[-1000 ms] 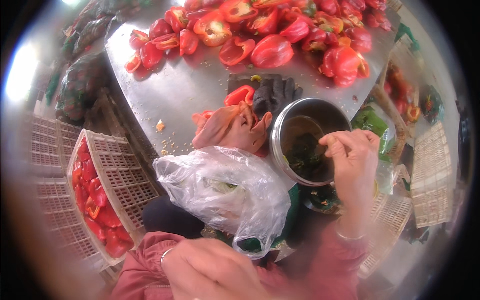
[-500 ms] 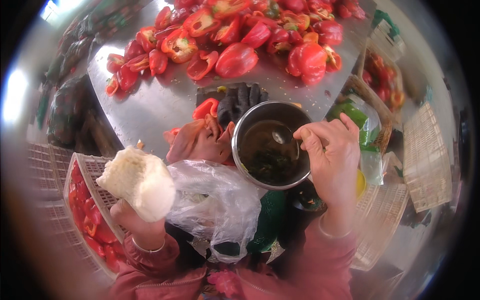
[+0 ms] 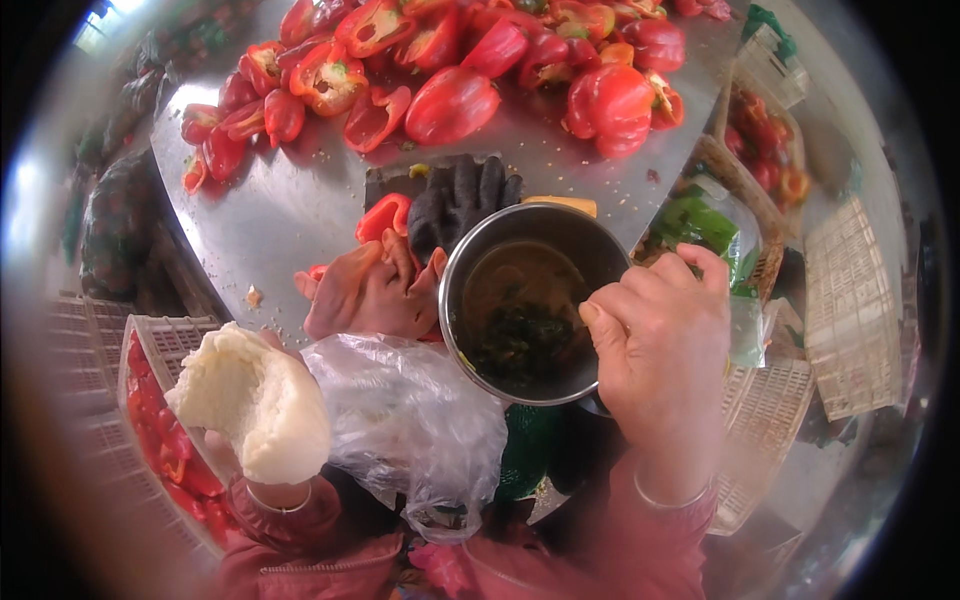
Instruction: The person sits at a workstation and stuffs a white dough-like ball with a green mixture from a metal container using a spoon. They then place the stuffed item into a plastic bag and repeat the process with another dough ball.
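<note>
My left hand (image 3: 222,452) is closed around a torn white steamed bun (image 3: 262,405), which hides most of its fingers. My right hand (image 3: 662,345) pinches a spoon at the right rim of a round steel pot (image 3: 455,340); the spoon's bowl is out of sight. Brownish broth with dark leafy greens (image 3: 525,335) fills the lower part of the pot. Left of the pot lie a crumpled pinkish-orange rubber glove (image 3: 370,290) and a black glove (image 3: 460,200). A clear plastic bag (image 3: 400,420) lies between my forearms.
Halved red bell peppers (image 3: 455,105) cover the far part of the metal table (image 3: 330,170). A crate of red pepper pieces (image 3: 165,330) stands at left. Rightward are baskets of peppers (image 3: 765,140), a green-and-clear package (image 3: 700,220) and pale plastic crates (image 3: 850,310).
The spoon's bowl, visible above the broth before, has gone out of sight. My right hand has shifted slightly lower at the rim. The bun in my left hand has turned and moved slightly lower.
</note>
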Demonstrator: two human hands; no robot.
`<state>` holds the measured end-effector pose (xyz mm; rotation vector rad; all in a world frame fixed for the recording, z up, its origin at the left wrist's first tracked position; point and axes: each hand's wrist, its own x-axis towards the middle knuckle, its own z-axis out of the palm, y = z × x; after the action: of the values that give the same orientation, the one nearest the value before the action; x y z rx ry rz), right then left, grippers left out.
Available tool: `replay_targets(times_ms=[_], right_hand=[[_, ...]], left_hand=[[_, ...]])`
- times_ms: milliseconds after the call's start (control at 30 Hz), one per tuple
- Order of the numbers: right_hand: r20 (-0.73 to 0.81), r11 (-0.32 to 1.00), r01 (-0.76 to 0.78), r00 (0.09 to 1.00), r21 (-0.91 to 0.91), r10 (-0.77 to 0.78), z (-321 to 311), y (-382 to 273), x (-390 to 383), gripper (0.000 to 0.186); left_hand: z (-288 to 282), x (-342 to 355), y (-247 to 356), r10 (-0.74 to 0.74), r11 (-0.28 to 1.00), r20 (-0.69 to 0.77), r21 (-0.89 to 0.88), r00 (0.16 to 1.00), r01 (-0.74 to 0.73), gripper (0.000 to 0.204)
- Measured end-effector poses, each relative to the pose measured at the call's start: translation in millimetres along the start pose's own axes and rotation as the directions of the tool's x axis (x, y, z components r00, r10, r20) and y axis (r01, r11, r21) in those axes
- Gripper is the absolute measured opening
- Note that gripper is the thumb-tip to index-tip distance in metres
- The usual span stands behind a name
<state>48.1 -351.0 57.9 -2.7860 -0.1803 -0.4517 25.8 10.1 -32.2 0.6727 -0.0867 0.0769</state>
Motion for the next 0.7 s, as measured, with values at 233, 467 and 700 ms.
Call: replay_targets(times_ms=[233, 467, 700], right_hand=[[0.178, 0.984, -0.050, 0.984, 0.173, 0.019, -4.1, 4.9, 4.4, 0.016], [0.314, 0.856, -0.223, 0.946, 0.467, 0.075, -5.6, 4.4, 10.3, 0.019], [0.206, 0.809, -0.188, 0.975, 0.557, 0.085, -7.7, 17.2, 9.0, 0.019]], left_hand=[[-6.6, 6.4, -0.7, -0.007, 1.000, 0.025, -0.004, 1.000, 0.007, 0.094], [0.2, 8.3, -3.2, -0.071, 0.996, 0.069, -0.045, 0.995, 0.074, 0.094], [27.5, 24.5, -9.4, -0.304, 0.952, 0.204, 0.094, 0.931, 0.290, 0.088]])
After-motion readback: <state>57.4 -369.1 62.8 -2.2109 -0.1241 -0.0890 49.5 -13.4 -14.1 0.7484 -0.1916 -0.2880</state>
